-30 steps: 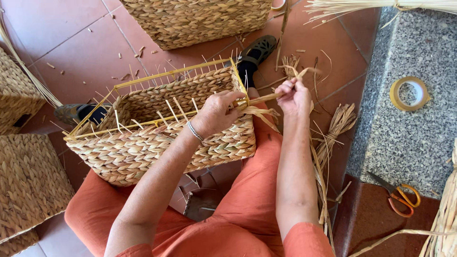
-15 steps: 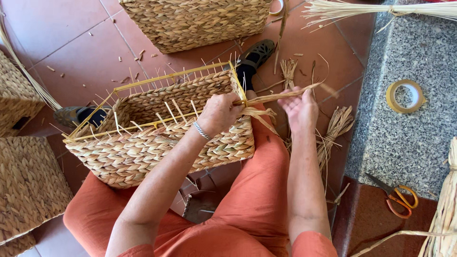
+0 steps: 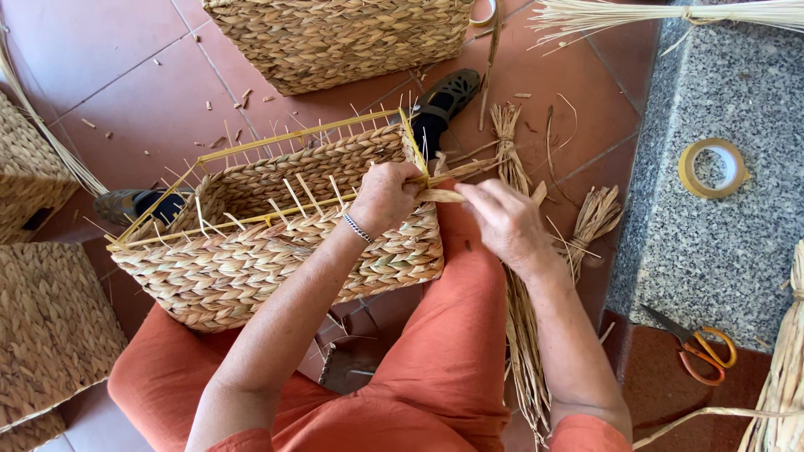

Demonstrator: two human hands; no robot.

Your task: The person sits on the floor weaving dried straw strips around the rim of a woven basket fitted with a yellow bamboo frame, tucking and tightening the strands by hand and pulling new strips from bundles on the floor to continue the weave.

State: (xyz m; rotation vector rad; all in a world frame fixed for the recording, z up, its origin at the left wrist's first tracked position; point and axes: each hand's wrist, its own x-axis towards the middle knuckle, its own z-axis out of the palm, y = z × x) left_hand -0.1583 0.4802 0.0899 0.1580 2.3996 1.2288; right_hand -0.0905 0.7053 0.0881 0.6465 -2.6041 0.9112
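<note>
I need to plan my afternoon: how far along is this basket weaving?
Mostly woven: the basket walls are braided nearly up to the yellow wire rim. In hand: the left hand grips the rim corner while the right hand works a straw strand there. Left: the top edge, where bare wire uprights show.

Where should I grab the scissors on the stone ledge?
Take the scissors by the orange loop handles at their lower right end, coming from above. They lie flat on the ledge, blades pointing up-left, handles nearest the edge with nothing against them.
</note>
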